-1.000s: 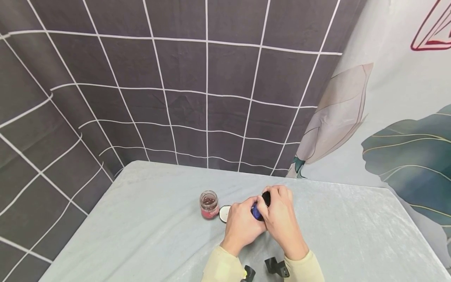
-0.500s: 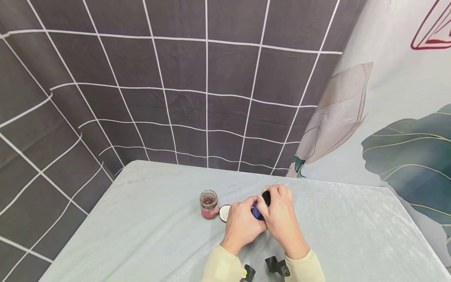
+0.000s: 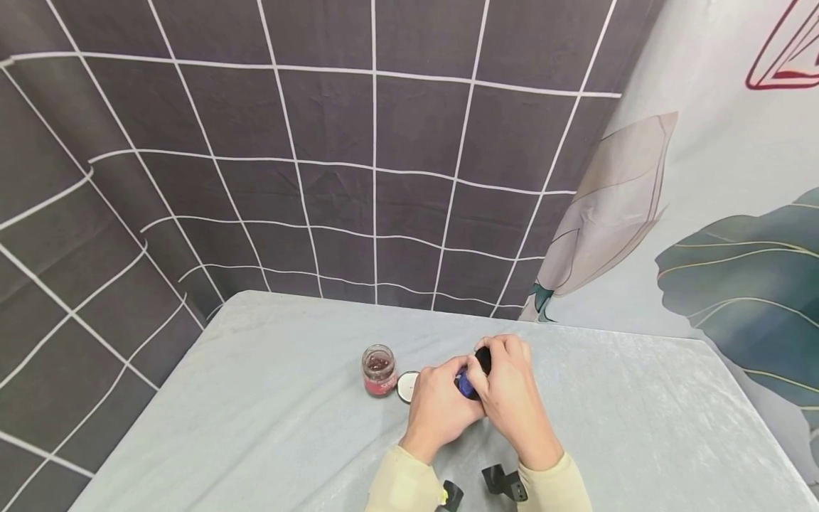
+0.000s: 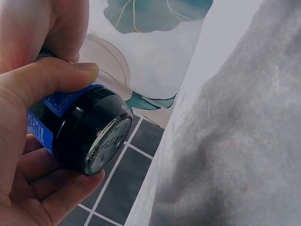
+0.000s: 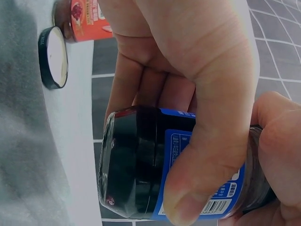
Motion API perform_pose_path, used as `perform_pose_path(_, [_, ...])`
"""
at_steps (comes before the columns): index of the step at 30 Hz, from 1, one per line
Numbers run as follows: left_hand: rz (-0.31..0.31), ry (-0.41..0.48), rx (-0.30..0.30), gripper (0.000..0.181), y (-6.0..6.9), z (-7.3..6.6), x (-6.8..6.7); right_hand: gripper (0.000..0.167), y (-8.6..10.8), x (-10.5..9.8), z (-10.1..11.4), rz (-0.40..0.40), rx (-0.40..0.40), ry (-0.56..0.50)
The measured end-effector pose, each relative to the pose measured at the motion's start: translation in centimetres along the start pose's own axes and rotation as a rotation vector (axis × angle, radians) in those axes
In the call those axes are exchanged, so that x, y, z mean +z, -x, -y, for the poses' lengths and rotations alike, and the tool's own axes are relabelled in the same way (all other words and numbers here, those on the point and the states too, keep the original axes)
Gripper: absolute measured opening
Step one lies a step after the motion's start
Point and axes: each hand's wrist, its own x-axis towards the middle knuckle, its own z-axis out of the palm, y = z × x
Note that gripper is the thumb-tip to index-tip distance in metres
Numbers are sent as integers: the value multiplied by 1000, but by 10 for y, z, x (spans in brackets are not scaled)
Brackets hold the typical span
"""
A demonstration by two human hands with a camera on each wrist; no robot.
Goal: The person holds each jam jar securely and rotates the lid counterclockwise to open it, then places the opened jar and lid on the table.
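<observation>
My left hand (image 3: pixel 441 407) grips the body of a dark glass jar with a blue label (image 3: pixel 466 384). In the left wrist view its thumb lies across the label and the jar's base (image 4: pixel 110 143) faces outward. My right hand (image 3: pixel 512 391) holds the jar's black lid (image 3: pixel 484 360) at the other end. The jar is tilted off the table, and the fingers hide much of the lid. To the left stands a lidless glass jar with a red label (image 3: pixel 379 373) and dark contents. A loose lid (image 3: pixel 407 386) lies beside it, pale inside showing.
A pale grey cloth covers the table (image 3: pixel 275 398). Behind it hangs a dark curtain with white grid lines (image 3: pixel 409 206), and a leaf-patterned one (image 3: pixel 723 178) is at the right. Black camera mounts (image 3: pixel 503 485) sit at the wrists.
</observation>
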Motion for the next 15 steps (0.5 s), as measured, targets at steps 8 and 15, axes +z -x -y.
perform_pose_path(8, [8,22,7,42,0,2,1,13,0,0,-1,-1,-21,8])
perform_pose_path(15, [17,22,-8,42,0,2,2,14,0,-1,-2,23,-22,3])
